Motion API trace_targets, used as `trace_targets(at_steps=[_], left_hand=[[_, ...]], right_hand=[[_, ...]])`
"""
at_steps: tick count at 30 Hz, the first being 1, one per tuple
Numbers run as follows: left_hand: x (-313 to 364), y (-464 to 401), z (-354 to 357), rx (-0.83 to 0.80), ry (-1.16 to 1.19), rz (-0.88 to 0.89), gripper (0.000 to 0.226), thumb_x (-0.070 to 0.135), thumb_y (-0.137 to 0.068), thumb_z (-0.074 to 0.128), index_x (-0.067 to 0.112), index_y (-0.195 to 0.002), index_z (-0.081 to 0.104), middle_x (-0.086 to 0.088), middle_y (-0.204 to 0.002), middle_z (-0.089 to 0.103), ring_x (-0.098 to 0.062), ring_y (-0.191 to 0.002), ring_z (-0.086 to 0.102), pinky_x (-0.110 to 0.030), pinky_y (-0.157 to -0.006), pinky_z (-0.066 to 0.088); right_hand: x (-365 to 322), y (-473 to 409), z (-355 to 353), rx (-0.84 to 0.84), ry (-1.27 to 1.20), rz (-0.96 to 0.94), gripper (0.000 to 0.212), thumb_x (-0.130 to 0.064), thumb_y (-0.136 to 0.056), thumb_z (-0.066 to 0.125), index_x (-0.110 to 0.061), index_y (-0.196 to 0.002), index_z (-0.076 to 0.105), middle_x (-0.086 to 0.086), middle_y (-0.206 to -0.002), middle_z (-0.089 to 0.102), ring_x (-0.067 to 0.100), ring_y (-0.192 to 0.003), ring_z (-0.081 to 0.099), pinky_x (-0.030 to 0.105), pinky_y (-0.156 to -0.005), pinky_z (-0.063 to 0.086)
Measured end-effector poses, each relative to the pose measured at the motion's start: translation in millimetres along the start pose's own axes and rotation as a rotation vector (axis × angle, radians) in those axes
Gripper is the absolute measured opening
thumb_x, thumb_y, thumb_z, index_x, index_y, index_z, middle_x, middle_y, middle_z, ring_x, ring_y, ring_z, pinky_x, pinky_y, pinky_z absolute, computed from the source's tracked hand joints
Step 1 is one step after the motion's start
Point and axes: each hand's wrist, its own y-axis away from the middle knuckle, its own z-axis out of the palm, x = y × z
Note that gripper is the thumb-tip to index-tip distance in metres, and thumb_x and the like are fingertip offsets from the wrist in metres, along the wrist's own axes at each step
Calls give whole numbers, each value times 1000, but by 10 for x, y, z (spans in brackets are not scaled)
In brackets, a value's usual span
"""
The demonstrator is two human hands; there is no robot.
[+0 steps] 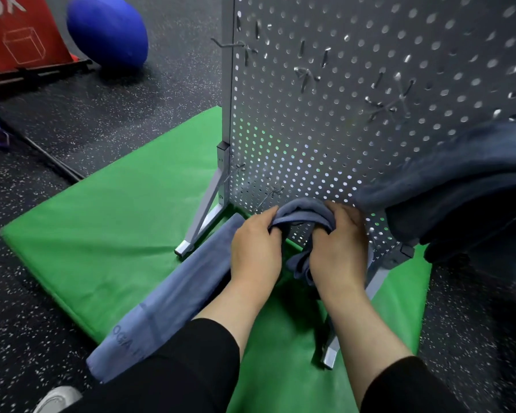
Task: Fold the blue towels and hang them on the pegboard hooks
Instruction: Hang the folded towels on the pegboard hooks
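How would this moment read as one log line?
left hand: holds towel | right hand: holds towel | pegboard: one darker towel hung

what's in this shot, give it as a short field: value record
left hand: grips the held towel
right hand: grips the same towel
held towel: bunched, low in front of the pegboard
second towel: long fold lying on the green mat
third towel: darker, draped at right of the pegboard
hooks: several bare
floor: blue ball, red box

Two towels [167, 296] [459, 180] (both blue), two hands [255, 248] [338, 248].
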Motion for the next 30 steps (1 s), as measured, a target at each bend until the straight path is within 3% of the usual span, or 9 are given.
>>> trace_targets(at_steps=[6,9,14,17,21,23,25,27,30], left_hand=[[-45,-105,88,-57,126,-19,43,4,-90,48,28,-117,71,11,-101,74,-11,-92,64,-28,-78,48],[-139,-138,117,-173,-14,20,39,1,-96,52,20,-126,68,13,-101,60,-7,-91,55,-26,-81,44],[-254,-58,74,-321,141,-9,52,-13,-79,43,32,-91,66,13,-74,65,8,-65,50,-12,-63,39],[-318,-9,-15,-390,113,11,59,-12,-79,41,34,-103,69,16,-83,72,10,-75,58,-11,-68,43],[-331,63,-181,-353,-17,-32,57,-3,-91,43,29,-134,65,11,-126,70,-2,-117,60,-8,-94,43],[-362,104,-284,-281,-46,-83,51,2,-93,43,29,-129,68,10,-127,70,-8,-120,61,-22,-105,46],[-394,190,-397,-203,-23,-123,45,5,-92,44,30,-119,70,9,-121,72,-10,-115,64,-35,-105,49],[-404,330,-501,-163,-64,-139,38,7,-94,47,25,-117,72,7,-119,73,-13,-114,65,-36,-104,50],[-454,580,-639,-182,-203,-114,33,14,-100,50,23,-125,69,7,-126,71,-14,-118,63,-29,-101,48]], right_hand=[[23,-45,76,9,82,-36,41,6,-81,57,-10,-118,66,13,-123,56,30,-113,52,27,-96,36],[29,14,143,-134,210,-9,43,-9,-85,65,-11,-128,61,11,-127,50,33,-112,56,34,-97,41],[21,119,167,-241,309,-31,63,-25,-91,70,0,-143,45,16,-143,41,34,-127,50,32,-109,35],[17,143,140,-245,269,-22,64,-26,-91,68,3,-143,44,19,-146,39,35,-132,46,35,-113,34],[14,229,89,-283,286,-23,64,-23,-95,61,1,-149,37,18,-157,30,32,-141,36,33,-117,27],[3,277,50,-311,288,-2,62,-22,-96,59,0,-149,35,17,-158,31,31,-141,37,32,-114,27],[-14,330,35,-341,287,20,62,-20,-98,58,0,-151,32,19,-155,36,33,-138,41,32,-110,29],[-17,386,60,-374,315,57,61,-20,-101,54,2,-151,28,22,-151,41,35,-136,44,34,-106,32],[45,477,106,-410,391,68,36,-18,-104,48,2,-133,44,24,-131,58,38,-122,57,36,-93,41]])
